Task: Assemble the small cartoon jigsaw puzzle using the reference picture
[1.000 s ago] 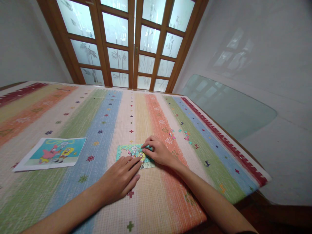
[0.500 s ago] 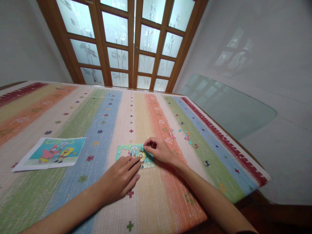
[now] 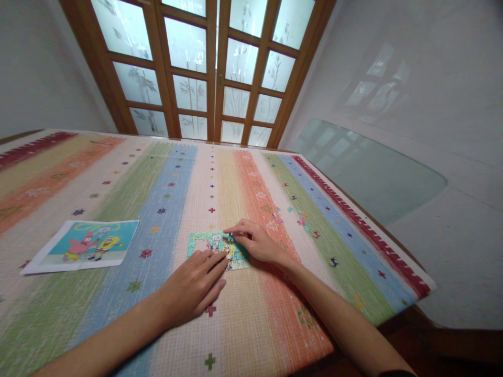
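A partly assembled jigsaw puzzle (image 3: 238, 264) with cartoon figures lies on the striped tablecloth, a gap showing in its left part. My left hand (image 3: 198, 283) rests flat over its lower left side, fingers stretched out and fingertips on the pieces. My right hand (image 3: 257, 242) is at the upper right of the puzzle. Its index finger reaches left along the top edge and stands apart from the thumb. I make out nothing held in it, though the palm side is hidden. Part of the puzzle is covered by both hands.
Loose puzzle pieces (image 3: 302, 217) lie to the right, with more pieces (image 3: 277, 215) a little nearer. A printed reference picture (image 3: 88, 246) of the same cartoon figures lies at the left. Beyond the tablecloth (image 3: 173, 309) stand wooden glass-paned doors (image 3: 215, 78), with a white wall at right.
My right hand has gone from a pinch at the puzzle's top right to a stretched index finger, its tip shifted left. My left hand stays in place.
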`<state>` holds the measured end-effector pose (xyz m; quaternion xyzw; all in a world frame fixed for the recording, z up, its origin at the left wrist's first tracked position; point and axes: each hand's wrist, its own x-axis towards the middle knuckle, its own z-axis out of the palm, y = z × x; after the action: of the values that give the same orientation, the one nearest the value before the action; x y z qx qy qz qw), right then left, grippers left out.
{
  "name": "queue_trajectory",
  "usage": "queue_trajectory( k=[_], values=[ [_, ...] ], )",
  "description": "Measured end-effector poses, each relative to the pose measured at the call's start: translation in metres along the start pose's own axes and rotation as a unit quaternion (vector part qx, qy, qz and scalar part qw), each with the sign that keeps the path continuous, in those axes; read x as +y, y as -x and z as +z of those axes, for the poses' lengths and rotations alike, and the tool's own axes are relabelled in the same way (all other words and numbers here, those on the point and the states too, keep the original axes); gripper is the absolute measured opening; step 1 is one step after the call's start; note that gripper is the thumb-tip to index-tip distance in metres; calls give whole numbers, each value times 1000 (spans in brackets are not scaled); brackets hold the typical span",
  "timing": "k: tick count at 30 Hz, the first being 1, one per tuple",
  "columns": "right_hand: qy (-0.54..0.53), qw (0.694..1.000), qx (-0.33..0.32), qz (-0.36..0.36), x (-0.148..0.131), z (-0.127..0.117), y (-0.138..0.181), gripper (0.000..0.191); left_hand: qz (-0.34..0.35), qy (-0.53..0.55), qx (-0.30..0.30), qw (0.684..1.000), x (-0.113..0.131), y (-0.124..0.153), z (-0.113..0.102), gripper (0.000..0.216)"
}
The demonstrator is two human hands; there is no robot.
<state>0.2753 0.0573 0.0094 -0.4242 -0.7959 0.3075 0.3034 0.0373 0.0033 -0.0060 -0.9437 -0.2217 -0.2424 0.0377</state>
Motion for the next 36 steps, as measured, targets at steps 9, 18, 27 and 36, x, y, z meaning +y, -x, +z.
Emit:
queue_trajectory(
  k=[9, 18, 27, 36],
  values=[
    [-54, 998, 7, 43, 5, 2, 2, 20, -4, 6, 4, 1000, -1, 2, 1, 36],
    [-114, 989, 24, 91, 5, 1, 1, 15, -2, 5, 5, 1000, 0, -1, -1, 35],
    [-189, 974, 23, 121, -3, -3, -2, 4, -3, 12, 7, 1000, -1, 1, 1, 35],
    [-208, 969, 37, 129, 0, -2, -1, 4, -6, 8, -1, 1000, 0, 0, 0, 35]
  ],
)
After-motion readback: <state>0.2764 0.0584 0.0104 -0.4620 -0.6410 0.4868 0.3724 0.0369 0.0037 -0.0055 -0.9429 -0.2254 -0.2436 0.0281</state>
